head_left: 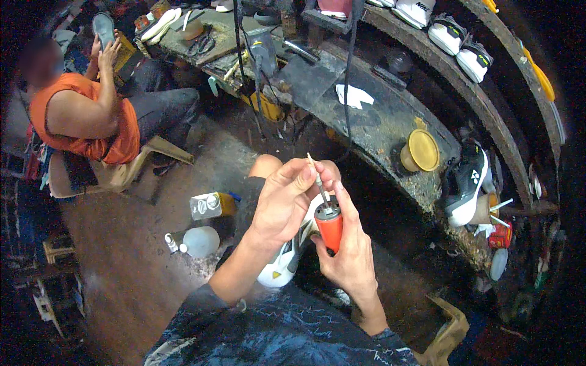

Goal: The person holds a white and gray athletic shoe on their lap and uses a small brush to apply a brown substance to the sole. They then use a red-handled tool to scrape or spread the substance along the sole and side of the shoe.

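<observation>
My right hand (351,247) grips a small rotary tool with an orange body (330,229) and a silver collar, held upright. My left hand (287,201) pinches the thin metal bit (317,180) sticking up from the tool's tip. Under both hands, across my lap, lies a white shoe with yellow and dark trim (282,263), partly hidden by my left forearm.
A curved, stained workbench (378,122) holds a yellow-lidded can (420,151), a white rag (354,96) and a black and white shoe (469,183). White shoes line the shelf above (452,33). Bottles (198,241) stand on the floor. A seated person in orange (91,116) holds an insole.
</observation>
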The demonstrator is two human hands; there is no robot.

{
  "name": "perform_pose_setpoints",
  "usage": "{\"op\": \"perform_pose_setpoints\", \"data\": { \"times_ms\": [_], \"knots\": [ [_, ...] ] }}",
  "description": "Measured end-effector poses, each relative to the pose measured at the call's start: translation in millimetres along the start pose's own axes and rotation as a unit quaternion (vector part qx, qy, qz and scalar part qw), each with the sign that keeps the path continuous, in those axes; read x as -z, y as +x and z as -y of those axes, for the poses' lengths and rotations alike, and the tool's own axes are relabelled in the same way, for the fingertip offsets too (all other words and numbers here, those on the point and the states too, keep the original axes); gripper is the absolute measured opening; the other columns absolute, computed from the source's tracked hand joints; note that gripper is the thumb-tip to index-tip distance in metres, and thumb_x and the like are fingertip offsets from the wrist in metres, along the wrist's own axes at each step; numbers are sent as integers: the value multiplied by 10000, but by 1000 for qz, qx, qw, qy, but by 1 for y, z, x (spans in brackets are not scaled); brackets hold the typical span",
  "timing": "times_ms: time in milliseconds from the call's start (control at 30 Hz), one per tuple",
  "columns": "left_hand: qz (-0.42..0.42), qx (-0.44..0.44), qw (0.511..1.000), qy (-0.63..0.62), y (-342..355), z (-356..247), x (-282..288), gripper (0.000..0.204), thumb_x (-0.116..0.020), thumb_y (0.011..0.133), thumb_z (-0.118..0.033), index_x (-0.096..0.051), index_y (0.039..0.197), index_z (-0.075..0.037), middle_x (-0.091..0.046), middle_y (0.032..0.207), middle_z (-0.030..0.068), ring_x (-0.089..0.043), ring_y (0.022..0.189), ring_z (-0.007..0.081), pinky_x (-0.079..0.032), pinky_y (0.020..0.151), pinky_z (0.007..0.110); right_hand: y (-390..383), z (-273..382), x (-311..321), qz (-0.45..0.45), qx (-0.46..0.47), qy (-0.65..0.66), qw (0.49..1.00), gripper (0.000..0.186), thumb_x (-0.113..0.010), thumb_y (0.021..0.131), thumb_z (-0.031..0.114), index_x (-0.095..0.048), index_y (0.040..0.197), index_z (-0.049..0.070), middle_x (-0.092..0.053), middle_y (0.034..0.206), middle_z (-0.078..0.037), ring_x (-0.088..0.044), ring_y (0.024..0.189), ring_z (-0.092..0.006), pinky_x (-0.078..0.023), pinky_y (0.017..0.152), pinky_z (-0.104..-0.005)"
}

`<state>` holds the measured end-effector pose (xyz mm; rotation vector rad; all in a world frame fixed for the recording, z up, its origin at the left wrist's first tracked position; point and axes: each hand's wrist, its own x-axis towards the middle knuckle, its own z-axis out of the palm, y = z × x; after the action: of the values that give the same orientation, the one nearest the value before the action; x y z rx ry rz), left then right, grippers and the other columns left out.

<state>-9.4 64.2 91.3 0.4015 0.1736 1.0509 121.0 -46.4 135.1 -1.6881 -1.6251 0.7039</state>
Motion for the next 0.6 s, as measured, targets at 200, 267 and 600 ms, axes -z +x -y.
{"op": "perform_pose_setpoints", "data": {
  "times_ms": [200, 267, 600],
  "knots": [
    [-106, 33, 994, -7, -6, 2, 3, 177, -703, 1093, -222, -773, 1153, -71, -747, 1051, 71, -699, 977, 200, -589, 940, 399, -2, 6, 2, 45, -52, -39, 997, 975, -808, 845, -50, -321, 1684, 44, -536, 1607, -266, -646, 1306, -524, -597, 1033, -539],
    [-122, 39, 992, -14, -8, 2, 4, 187, -700, 1097, -230, -761, 1158, -65, -750, 1041, 70, -705, 952, 201, -599, 915, 388, -3, 9, 0, 34, -46, -30, 998, 972, -801, 845, -60, -323, 1684, 47, -532, 1613, -258, -642, 1313, -522, -595, 1038, -538],
    [-115, 11, 993, 27, -2, 1, 10, 286, -704, 1094, -314, -733, 1211, -54, -741, 977, 76, -709, 903, 210, -611, 888, 395, -7, 12, -2, 37, -30, -7, 999, 965, -799, 846, -66, -327, 1681, 46, -494, 1643, -265, -611, 1357, -528, -572, 1075, -537]
  ]
}}
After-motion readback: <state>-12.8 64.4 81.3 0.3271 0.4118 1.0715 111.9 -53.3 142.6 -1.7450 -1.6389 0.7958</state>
